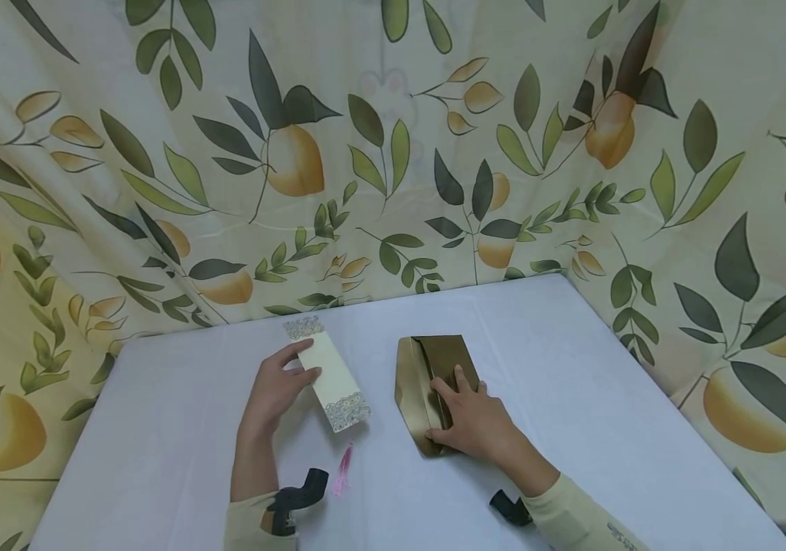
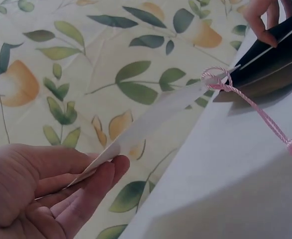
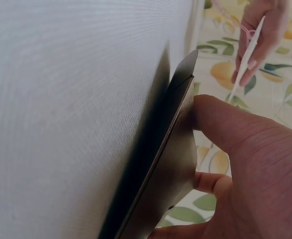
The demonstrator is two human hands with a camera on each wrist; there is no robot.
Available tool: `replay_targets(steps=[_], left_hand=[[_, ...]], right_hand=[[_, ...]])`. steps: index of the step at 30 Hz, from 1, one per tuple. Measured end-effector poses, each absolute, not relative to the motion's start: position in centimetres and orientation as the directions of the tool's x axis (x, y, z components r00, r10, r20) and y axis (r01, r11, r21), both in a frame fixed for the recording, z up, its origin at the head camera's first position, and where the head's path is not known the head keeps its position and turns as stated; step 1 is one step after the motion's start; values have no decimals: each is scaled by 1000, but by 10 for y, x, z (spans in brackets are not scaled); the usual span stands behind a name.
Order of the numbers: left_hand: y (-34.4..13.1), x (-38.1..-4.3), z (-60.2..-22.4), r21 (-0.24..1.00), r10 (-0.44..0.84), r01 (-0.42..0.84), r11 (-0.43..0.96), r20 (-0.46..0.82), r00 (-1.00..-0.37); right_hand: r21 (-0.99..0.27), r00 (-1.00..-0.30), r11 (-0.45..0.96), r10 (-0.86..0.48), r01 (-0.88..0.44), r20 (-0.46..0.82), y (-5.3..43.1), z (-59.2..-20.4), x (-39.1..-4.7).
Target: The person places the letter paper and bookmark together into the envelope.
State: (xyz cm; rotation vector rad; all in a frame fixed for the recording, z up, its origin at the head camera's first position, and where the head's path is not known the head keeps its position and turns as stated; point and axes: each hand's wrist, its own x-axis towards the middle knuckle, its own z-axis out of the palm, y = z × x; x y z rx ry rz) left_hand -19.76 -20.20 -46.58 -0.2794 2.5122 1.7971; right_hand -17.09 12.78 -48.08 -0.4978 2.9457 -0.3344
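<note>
My left hand [image 1: 274,392] pinches a pale bookmark [image 1: 331,373] by its long left edge, thumb on the face. Silvery lace-like bands cross both of its ends. From the lower end hangs a pink tassel [image 1: 342,471]; its looped cord [image 2: 250,105] shows in the left wrist view, where the card is nearly edge-on. My right hand [image 1: 478,425] holds a shiny gold envelope [image 1: 409,390], its fingers spread over the dark body by the opening and thumb near the lower end. The envelope's flap is unfolded toward the left. Bookmark and envelope are apart, side by side.
A white cloth covers the table [image 1: 179,436] beneath both hands. Behind and around it hangs a curtain [image 1: 393,176] printed with fruit and leaves. Black straps [image 1: 299,493] sit at the wrists, over light sleeves.
</note>
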Motion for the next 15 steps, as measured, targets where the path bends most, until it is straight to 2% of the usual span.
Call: replay_targets(steps=[7,15], left_hand=[[-191,-197,-457,967,-120,-97,235,-70,-990],[-180,-201,-453,992,-230,-11,122,17,-973]], right_hand=[[-228,-936,923,-338,-311,-95,128,-482,-171],[-218,-936,924,-339,-313,-94,128,-483,-172]])
